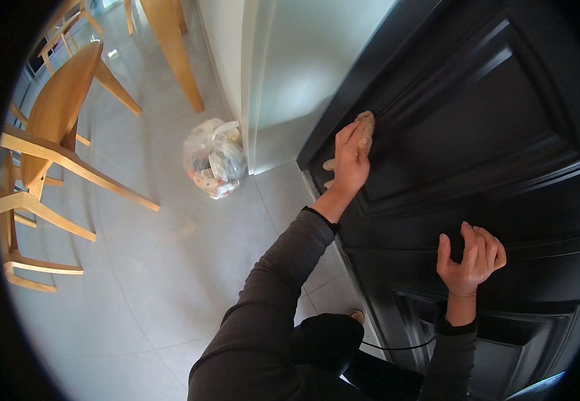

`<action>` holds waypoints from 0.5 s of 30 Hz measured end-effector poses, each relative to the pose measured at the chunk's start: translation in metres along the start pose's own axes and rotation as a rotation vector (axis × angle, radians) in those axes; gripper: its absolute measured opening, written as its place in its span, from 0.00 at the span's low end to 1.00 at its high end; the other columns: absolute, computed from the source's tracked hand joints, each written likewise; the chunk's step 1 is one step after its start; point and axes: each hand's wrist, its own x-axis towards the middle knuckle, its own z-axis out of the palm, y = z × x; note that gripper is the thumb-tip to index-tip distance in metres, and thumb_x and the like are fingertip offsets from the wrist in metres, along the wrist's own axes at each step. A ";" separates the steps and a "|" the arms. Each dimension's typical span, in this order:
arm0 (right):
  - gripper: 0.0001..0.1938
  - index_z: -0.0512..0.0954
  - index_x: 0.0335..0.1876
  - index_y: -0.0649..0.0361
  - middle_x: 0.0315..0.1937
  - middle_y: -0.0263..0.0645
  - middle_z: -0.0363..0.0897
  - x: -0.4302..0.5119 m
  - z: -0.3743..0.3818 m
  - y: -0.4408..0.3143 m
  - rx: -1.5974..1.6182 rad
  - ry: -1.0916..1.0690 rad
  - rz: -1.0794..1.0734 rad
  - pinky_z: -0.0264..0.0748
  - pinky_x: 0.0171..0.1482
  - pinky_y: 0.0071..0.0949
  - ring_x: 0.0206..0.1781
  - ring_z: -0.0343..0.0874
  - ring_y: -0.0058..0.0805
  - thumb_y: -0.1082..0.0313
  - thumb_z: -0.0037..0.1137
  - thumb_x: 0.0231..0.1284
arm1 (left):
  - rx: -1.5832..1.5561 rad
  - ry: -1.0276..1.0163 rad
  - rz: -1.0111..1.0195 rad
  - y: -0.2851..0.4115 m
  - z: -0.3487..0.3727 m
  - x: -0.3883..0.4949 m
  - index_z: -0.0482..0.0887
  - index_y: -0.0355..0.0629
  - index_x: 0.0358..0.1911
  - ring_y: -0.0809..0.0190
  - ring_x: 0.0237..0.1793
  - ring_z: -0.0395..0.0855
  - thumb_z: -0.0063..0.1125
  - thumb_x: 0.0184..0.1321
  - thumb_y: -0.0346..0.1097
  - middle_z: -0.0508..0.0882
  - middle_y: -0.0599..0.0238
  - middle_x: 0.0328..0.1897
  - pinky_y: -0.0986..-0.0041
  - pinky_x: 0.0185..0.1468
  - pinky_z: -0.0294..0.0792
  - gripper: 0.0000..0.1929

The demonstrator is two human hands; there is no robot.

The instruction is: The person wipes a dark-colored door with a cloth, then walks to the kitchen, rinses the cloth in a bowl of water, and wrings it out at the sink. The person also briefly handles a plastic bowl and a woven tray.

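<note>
My left hand [352,160] presses a beige cloth [368,119] flat against a black panelled door [470,135], near the door's edge beside the frame. The fingers hide much of the cloth; pale bits showing left of the hand look like more of it. Lower and to the right, my right hand [472,258] is raised in front of the door with its fingers apart and slightly bent. Nothing is in that hand. Whether its fingertips touch the door, I cannot tell.
A tied clear plastic bag of rubbish [214,158] stands on the grey tiled floor [134,280] by the white wall corner [250,100]. Wooden chairs [62,110] and a tapered wooden leg [177,60] are at left. A thin black cable [400,348] runs low before the door.
</note>
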 end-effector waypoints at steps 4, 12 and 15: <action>0.19 0.81 0.40 0.58 0.32 0.34 0.81 0.000 -0.002 0.000 -0.004 -0.018 0.007 0.60 0.54 0.33 0.42 0.78 0.30 0.49 0.62 0.54 | 0.071 -0.114 -0.204 0.001 -0.014 -0.002 0.78 0.37 0.55 0.46 0.57 0.72 0.45 0.70 0.33 0.77 0.54 0.57 0.62 0.64 0.63 0.15; 0.18 0.82 0.38 0.58 0.31 0.35 0.81 0.003 -0.003 0.000 0.006 -0.010 0.013 0.61 0.54 0.33 0.42 0.77 0.31 0.50 0.63 0.53 | -0.048 -0.021 0.085 0.036 0.011 0.032 0.79 0.37 0.56 0.47 0.59 0.72 0.42 0.70 0.32 0.76 0.53 0.59 0.63 0.66 0.62 0.16; 0.17 0.82 0.38 0.58 0.31 0.35 0.81 0.003 -0.002 -0.001 0.021 -0.003 0.025 0.61 0.54 0.33 0.42 0.77 0.31 0.51 0.63 0.54 | 0.044 -0.062 0.069 0.013 -0.001 0.023 0.77 0.37 0.57 0.46 0.59 0.72 0.42 0.71 0.33 0.75 0.51 0.60 0.62 0.64 0.63 0.16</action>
